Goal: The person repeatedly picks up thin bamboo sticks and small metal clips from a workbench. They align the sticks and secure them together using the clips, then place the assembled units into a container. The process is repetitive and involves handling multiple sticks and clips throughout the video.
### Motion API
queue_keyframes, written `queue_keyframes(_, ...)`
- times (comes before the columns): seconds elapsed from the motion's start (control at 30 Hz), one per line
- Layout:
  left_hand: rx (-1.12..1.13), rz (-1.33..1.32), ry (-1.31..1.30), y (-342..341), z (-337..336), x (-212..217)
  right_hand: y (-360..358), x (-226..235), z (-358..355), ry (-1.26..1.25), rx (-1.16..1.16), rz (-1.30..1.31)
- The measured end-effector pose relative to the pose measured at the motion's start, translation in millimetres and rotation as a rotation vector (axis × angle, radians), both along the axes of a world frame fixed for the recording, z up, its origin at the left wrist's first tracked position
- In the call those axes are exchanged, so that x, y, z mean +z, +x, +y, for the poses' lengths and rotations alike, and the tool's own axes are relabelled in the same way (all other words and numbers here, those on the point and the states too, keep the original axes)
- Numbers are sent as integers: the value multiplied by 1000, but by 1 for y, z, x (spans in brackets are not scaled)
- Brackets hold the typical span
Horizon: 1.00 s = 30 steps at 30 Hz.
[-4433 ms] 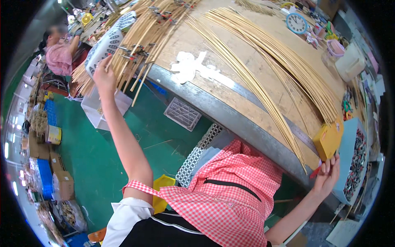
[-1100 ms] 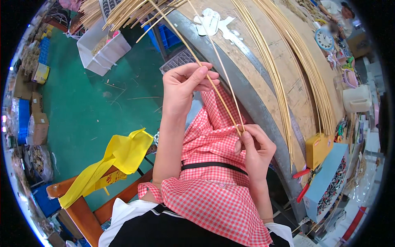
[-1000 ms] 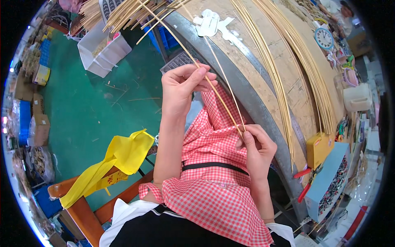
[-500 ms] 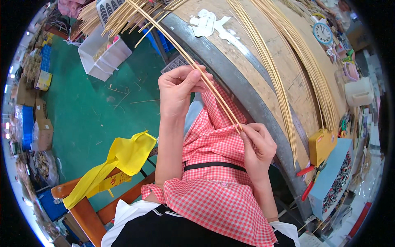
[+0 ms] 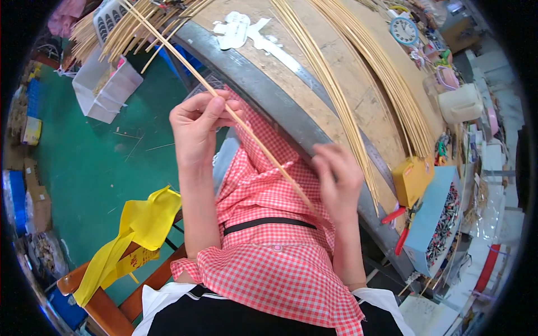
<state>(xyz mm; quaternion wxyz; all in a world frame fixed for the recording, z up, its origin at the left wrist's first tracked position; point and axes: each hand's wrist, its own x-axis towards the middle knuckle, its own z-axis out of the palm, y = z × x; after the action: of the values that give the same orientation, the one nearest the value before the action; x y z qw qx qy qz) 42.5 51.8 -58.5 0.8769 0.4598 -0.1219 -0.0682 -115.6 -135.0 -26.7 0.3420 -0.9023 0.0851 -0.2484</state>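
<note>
My left hand (image 5: 204, 117) pinches thin bamboo sticks (image 5: 178, 55) between thumb and fingertips. They run slantwise from the far left down across my lap, their near end blurred above my red-and-white checked apron (image 5: 269, 196). Apart from that near end, my right hand (image 5: 341, 182) hovers beside the table edge, smeared by motion. Its fingers are loosely curved, the thumb stands away from them, and nothing shows between them.
Long bundles of bamboo sticks (image 5: 386, 73) lie on the wooden table (image 5: 336, 120). At its right are a yellow box (image 5: 413, 182), red-handled pliers (image 5: 402, 235) and a light-blue box (image 5: 431, 224) of small pieces. A chair with yellow cloth (image 5: 148, 221) stands at left.
My right hand has let go of the sticks' near end and lifted away. My left hand keeps its pinch. The whole view has shifted, so the table appears further left.
</note>
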Motion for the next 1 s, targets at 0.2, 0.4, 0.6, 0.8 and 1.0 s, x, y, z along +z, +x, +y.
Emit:
queue_keyframes(0.2,-29,-3,47,-1,0,1,4,-15,-81,-338,-377,189)
queue_keyframes(0.4,-31,-24,53,0,-3,-2,6,-26,-88,-429,-416,219)
queue_keyframes(0.6,-25,-27,64,-1,-1,-2,8,-23,-85,-415,-423,221)
queue_keyframes(0.8,-38,-21,60,-1,-3,-1,8,-25,-87,-427,-429,195)
queue_keyframes(1.0,-25,-20,94,-2,-5,-1,6,-19,-84,-341,-456,-69)
